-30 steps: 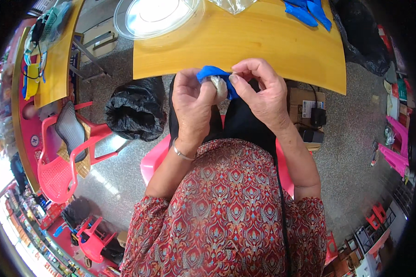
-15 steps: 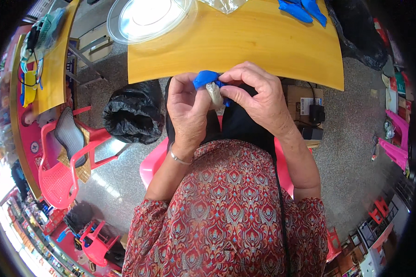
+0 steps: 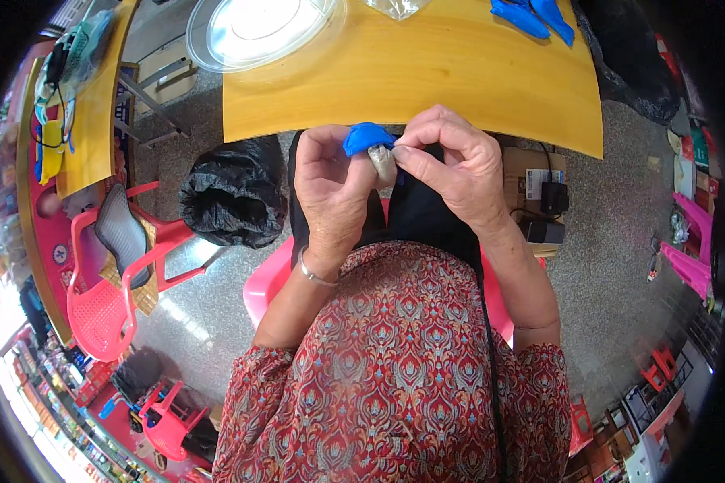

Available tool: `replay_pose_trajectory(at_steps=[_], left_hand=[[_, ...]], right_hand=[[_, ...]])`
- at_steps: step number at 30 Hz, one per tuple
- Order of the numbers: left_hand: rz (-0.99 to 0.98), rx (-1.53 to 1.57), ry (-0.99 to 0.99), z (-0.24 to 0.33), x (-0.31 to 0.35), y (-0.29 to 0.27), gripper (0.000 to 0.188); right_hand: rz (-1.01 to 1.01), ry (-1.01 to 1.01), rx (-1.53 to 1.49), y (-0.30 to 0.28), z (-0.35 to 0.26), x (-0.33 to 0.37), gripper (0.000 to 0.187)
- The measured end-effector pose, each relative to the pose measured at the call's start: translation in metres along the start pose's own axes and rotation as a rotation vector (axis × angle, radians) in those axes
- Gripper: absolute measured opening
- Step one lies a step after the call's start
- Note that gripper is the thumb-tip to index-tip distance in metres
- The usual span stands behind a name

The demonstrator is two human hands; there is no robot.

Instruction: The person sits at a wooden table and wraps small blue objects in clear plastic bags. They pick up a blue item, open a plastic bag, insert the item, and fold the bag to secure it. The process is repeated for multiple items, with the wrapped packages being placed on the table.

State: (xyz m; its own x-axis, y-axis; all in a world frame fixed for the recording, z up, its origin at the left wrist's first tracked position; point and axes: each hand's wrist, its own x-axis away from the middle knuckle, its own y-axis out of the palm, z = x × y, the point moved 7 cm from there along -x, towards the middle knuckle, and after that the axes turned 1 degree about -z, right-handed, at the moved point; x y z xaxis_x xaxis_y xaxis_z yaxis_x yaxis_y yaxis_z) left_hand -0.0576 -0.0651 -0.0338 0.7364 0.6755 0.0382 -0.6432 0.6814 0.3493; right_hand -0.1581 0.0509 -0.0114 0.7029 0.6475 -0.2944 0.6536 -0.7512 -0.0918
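My left hand (image 3: 330,173) grips a small blue piece (image 3: 367,137), which looks like soft cloth or thin plastic, between thumb and bent fingers. A pale, greyish rolled or bunched bit (image 3: 384,167) pokes out below the blue, beside my left thumb. At the right edge of the blue piece, my right hand (image 3: 457,165) is closed in a pinch of thumb and forefinger. Both hands are just off the near edge of the yellow table (image 3: 427,72), above my lap. What lies between the fingertips is mostly hidden.
On the table are a clear round plastic tub (image 3: 197,48), several blue pieces (image 3: 522,18) and a clear bag (image 3: 396,6). A black plastic bag (image 3: 229,229) stands open on the floor at left, near a pink chair (image 3: 101,322). A cardboard box (image 3: 519,181) sits under the table.
My hands have shifted slightly to the right with the blue piece. The right fingertips have drawn back to its edge, and more of the blue shows.
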Motion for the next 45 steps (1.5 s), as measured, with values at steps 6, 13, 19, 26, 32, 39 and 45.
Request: replay_pose_trajectory(at_steps=[6, 13, 19, 26, 32, 39, 45], left_hand=[[-0.018, 0.005, 0.017, 0.001, 0.001, -0.002, 0.025], [0.014, -0.149, 0.123, 0.002, -0.001, 0.002, 0.027], [-0.069, 0.077, -0.111, 0.003, 0.001, 0.006, 0.027], [-0.096, 0.053, -0.085, 0.015, 0.004, 0.004, 0.033], [-0.026, -0.03, -0.074, 0.004, 0.001, -0.007, 0.03], [0.124, 0.054, -0.085, -0.003, -0.001, -0.009, 0.03], [0.122, 0.064, -0.054, -0.008, -0.002, -0.001, 0.025]], right_hand=[[0.048, -0.097, 0.178, 0.002, -0.018, 0.0, 0.008], [0.115, -0.103, 0.169, 0.001, -0.016, 0.006, 0.009], [0.136, -0.029, 0.102, 0.006, -0.019, 0.0, 0.008], [0.04, -0.086, 0.172, 0.012, -0.026, -0.007, 0.006], [0.052, 0.009, -0.032, 0.014, 0.0, 0.0, 0.006], [0.103, -0.313, 0.311, 0.018, -0.026, -0.002, 0.013], [0.098, -0.362, 0.396, 0.014, -0.027, -0.003, 0.013]])
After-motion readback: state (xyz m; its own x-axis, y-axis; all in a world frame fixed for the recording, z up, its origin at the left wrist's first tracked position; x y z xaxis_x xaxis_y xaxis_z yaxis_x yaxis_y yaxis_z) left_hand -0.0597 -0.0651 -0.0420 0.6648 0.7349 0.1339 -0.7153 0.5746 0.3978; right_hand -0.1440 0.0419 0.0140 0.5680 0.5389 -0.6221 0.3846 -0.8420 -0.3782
